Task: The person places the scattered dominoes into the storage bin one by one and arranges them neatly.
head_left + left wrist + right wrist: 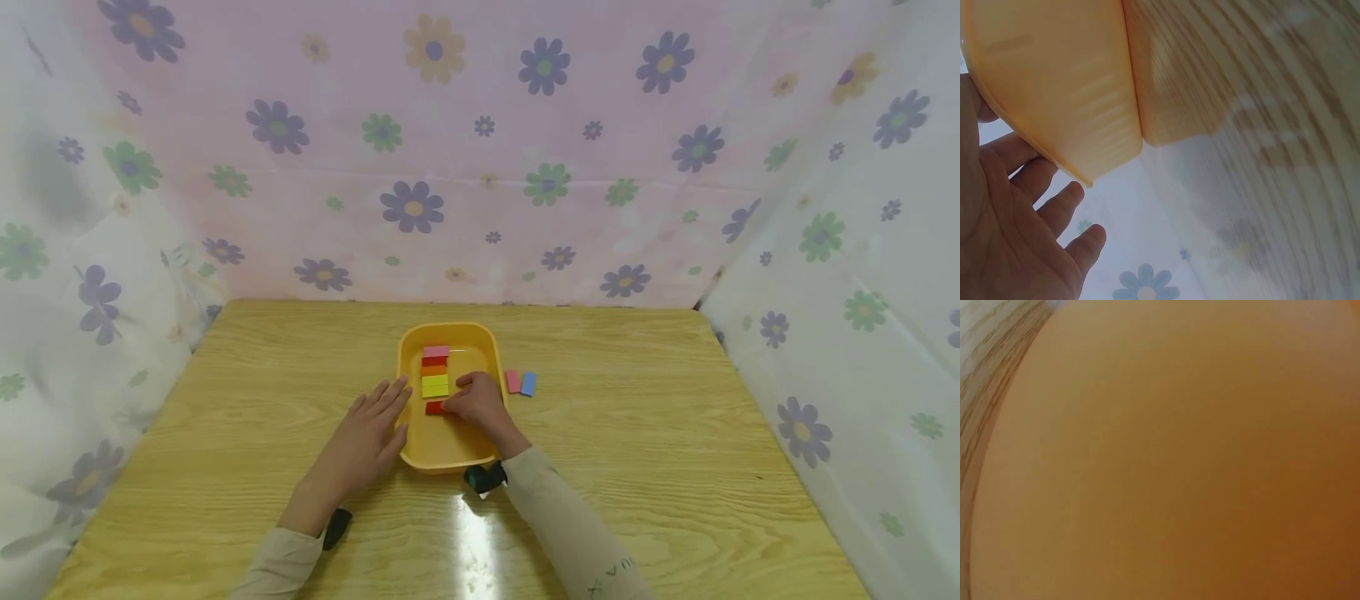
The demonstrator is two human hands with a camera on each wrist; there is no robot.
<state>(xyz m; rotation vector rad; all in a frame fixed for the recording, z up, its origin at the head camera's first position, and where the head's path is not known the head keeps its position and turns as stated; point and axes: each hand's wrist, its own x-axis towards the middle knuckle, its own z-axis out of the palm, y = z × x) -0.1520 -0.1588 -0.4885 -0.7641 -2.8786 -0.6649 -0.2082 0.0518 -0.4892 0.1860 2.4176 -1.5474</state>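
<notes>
A yellow-orange plastic tray [450, 454] stands on the table. Inside it my right hand [482, 406] pinches one end of a small red block [433, 408] between thumb and fingers. Just beyond that block runs a row of small flat blocks: yellow [435, 386], orange [433, 371], red [434, 362] and pink [436, 352]. My left hand [365, 437] rests its outstretched fingers along the tray's left rim; the left wrist view shows those fingers against the outer wall [1060, 94]. Only the tray's wall [1147, 450] fills most of the right wrist view, where the hand is hidden.
Outside the tray's right side, a pink block [512, 382] and a blue block [528, 384] lie side by side on the wooden table [637, 433]. Flower-patterned sheets [480, 208] enclose the table at the back and both sides.
</notes>
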